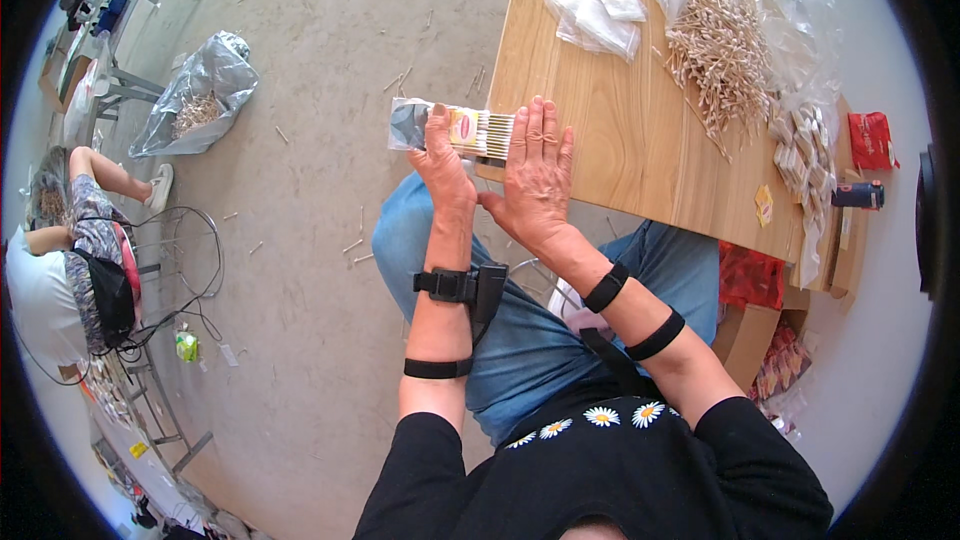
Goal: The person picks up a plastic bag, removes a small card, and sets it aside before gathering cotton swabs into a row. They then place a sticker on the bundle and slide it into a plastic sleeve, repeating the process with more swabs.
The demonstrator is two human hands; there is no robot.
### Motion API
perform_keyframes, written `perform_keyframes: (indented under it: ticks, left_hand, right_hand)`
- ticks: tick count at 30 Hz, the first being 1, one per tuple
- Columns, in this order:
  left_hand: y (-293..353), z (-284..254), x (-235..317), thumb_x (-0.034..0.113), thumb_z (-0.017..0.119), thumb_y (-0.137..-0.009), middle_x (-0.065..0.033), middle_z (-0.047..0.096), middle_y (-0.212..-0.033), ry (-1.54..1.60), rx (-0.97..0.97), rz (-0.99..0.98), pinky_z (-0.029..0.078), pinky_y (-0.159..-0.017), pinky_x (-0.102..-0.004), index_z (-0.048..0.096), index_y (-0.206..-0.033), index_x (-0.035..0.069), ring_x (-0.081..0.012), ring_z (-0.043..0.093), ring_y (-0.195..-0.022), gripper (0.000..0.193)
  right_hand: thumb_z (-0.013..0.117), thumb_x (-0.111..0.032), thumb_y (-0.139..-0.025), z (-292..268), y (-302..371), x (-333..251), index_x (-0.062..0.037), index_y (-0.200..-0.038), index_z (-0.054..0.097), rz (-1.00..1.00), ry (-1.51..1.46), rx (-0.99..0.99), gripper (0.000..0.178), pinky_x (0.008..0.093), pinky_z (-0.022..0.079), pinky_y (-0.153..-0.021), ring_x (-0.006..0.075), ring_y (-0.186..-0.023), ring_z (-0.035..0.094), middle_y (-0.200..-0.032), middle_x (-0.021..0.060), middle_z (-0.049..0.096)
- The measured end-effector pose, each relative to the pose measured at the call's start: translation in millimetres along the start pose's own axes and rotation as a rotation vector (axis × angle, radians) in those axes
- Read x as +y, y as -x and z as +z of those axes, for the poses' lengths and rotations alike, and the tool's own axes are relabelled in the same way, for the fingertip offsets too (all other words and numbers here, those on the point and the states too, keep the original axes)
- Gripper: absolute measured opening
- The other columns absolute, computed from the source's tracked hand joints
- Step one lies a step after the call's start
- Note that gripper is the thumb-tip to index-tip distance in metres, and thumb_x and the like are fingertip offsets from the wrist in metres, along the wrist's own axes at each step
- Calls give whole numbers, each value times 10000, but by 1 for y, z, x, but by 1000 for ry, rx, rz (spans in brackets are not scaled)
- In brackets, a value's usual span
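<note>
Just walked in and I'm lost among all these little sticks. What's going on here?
A seated person holds a clear packet of thin wooden sticks at the edge of a wooden table. The left hand grips the packet, and the right hand lies flat with its fingers against the packet's end. A loose pile of sticks sits on plastic further along the table, beside empty clear bags.

I see the packet [452, 129] at the table's [610, 130] near-left edge, under both hands; a stick pile [720, 45] lies far right on the table, small bags [598, 5] behind.
</note>
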State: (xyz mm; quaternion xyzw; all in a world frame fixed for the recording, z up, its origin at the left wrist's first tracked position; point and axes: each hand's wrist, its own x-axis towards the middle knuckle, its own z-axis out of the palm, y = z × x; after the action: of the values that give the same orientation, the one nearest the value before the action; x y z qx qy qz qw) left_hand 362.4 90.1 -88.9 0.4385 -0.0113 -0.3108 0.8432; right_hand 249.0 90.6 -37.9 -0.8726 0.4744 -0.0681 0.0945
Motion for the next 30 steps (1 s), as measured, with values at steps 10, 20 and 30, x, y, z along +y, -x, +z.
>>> perform_keyframes:
  ticks: [10, 20, 30]
  left_hand:
    - [-2, -1, -5, 147, 692, -938, -12, 658, -945, 1, 26, -1, 568, -750, -300, 645, -997, 47, -119, 651, -840, 126]
    - [-5, -6, -9, 143, 675, -946, -21, 679, -942, -9, 4, 17, 585, -736, -295, 653, -994, 38, -120, 678, -846, 117]
    - [-6, -7, -6, 158, 689, -943, -20, 686, -954, -11, 3, 20, 583, -724, -290, 663, -990, 44, -119, 682, -847, 127]
  right_hand:
    - [872, -429, -651, 0, 0, 0, 109, -1537, 172, 0, 2, 1, 1250, 557, 73, -1232, 408, -1546, 61, -1624, 275, 147]
    - [863, -381, -657, 2, -1, -3, 104, -1536, 185, -32, -45, 21, 1212, 565, 69, -1232, 389, -1550, 74, -1629, 268, 149]
    - [857, -380, -659, 6, -4, -7, 103, -1534, 206, -67, -44, 23, 1192, 576, 73, -1227, 385, -1551, 85, -1634, 266, 151]
